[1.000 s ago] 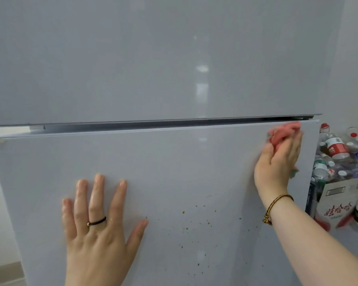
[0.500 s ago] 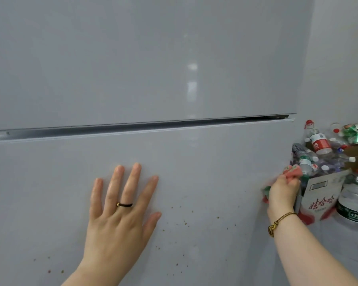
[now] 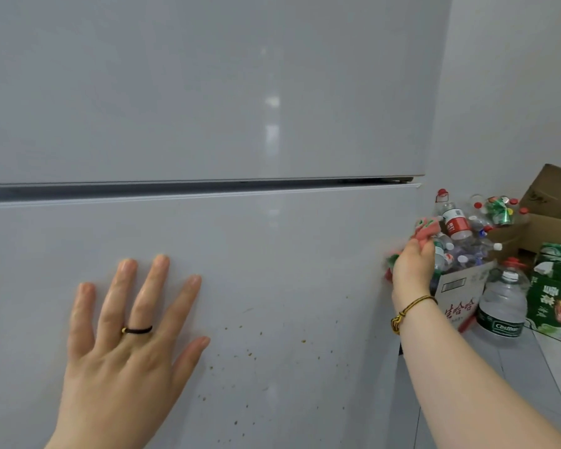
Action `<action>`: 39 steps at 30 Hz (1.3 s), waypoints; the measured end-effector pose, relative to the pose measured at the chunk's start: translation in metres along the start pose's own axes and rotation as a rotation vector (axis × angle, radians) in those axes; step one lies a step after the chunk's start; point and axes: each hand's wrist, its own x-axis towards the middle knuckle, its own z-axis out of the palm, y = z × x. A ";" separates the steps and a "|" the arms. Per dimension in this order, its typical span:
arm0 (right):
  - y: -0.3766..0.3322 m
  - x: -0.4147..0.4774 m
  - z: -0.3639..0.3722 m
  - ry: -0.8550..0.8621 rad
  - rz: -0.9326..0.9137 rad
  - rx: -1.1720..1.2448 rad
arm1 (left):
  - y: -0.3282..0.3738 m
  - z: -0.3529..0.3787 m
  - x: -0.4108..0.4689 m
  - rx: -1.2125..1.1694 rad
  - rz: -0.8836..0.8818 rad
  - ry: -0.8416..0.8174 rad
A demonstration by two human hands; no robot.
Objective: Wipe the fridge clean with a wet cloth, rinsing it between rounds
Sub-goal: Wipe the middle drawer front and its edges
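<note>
**A:** What has shifted in the last second?

**B:** From the left: the left hand (image 3: 123, 345) stays spread flat on the lower door (image 3: 289, 254) of the fridge (image 3: 208, 92). Its fingers are straight and hold nothing. The right hand (image 3: 410, 270) has come down from the door's top right corner. It now sits against the door's right edge, fingers curled round the bunched cloth (image 3: 428, 230).

**A:** And what does that mean for the job?

**B:** I'd say the corner and part of that edge have had their pass. The specks (image 3: 250, 353) across the lower middle of the door, between the two hands, look untouched, so the main wipe is still to do.

**A:** What are the surfaces like?

**B:** The fridge is smooth, glossy and pale grey. Its panels are flat, with a straight dark slot (image 3: 175, 191) between the doors. The specks are tiny, brown and scattered, probably dried on. The cloth is soft and crumpled, pink with green. Past the right edge, a cardboard box (image 3: 457, 296) holds clear plastic bottles (image 3: 457, 225), with a round water bottle (image 3: 502, 303) beside it.
</note>
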 end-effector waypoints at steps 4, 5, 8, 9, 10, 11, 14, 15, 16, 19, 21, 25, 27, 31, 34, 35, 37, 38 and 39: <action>-0.030 0.008 0.009 -0.040 -0.037 0.066 | 0.000 0.001 -0.001 0.011 -0.010 0.013; -0.037 0.007 0.013 -0.074 -0.128 0.086 | 0.001 0.001 -0.001 0.008 -0.009 0.013; -0.034 -0.016 0.023 -0.169 -0.349 -0.085 | 0.000 0.001 -0.001 -0.001 -0.002 -0.003; -0.021 -0.030 0.023 -0.166 -0.377 -0.163 | 0.001 0.000 -0.001 -0.015 -0.004 -0.016; -0.004 -0.047 0.021 -0.153 -0.375 -0.214 | 0.001 -0.001 -0.001 -0.037 -0.012 -0.030; 0.014 -0.064 0.017 -0.139 -0.339 -0.208 | 0.001 -0.003 0.000 -0.055 -0.022 -0.042; 0.067 -0.102 0.003 -0.088 -0.137 -0.085 | 0.003 -0.007 0.000 -0.106 -0.059 -0.135; 0.078 -0.107 0.001 -0.075 -0.073 -0.029 | 0.003 -0.009 0.002 -0.137 -0.072 -0.182; 0.085 -0.113 -0.002 -0.061 -0.012 0.017 | 0.003 -0.012 0.003 -0.174 -0.088 -0.229; 0.083 -0.116 0.001 0.005 0.179 0.105 | 0.001 -0.023 -0.001 -0.324 -0.134 -0.301; 0.069 -0.105 0.007 -0.002 0.176 0.092 | -0.002 -0.032 -0.009 -0.387 -0.132 -0.298; 0.014 -0.095 0.031 -0.129 -0.145 0.011 | -0.012 -0.046 -0.027 -0.429 -0.172 -0.287; -0.001 -0.114 0.040 -0.255 -0.378 -0.081 | -0.019 -0.049 -0.038 -0.439 -0.208 -0.271; 0.044 -0.168 0.030 -0.454 -0.908 -0.349 | -0.037 -0.057 -0.064 -0.421 -0.312 -0.223; 0.103 -0.189 0.015 -0.533 -1.308 -0.630 | -0.049 -0.059 -0.079 -0.406 -0.370 -0.254; 0.112 -0.190 0.009 -0.535 -1.425 -0.685 | -0.053 -0.059 -0.082 -0.412 -0.374 -0.265; 0.110 -0.183 0.009 -0.551 -1.558 -0.700 | -0.060 -0.060 -0.088 -0.419 -0.388 -0.266; 0.099 -0.177 0.013 -0.538 -1.563 -0.684 | -0.063 -0.061 -0.091 -0.421 -0.401 -0.263; 0.083 -0.172 0.019 -0.501 -1.516 -0.640 | -0.064 -0.062 -0.093 -0.431 -0.424 -0.253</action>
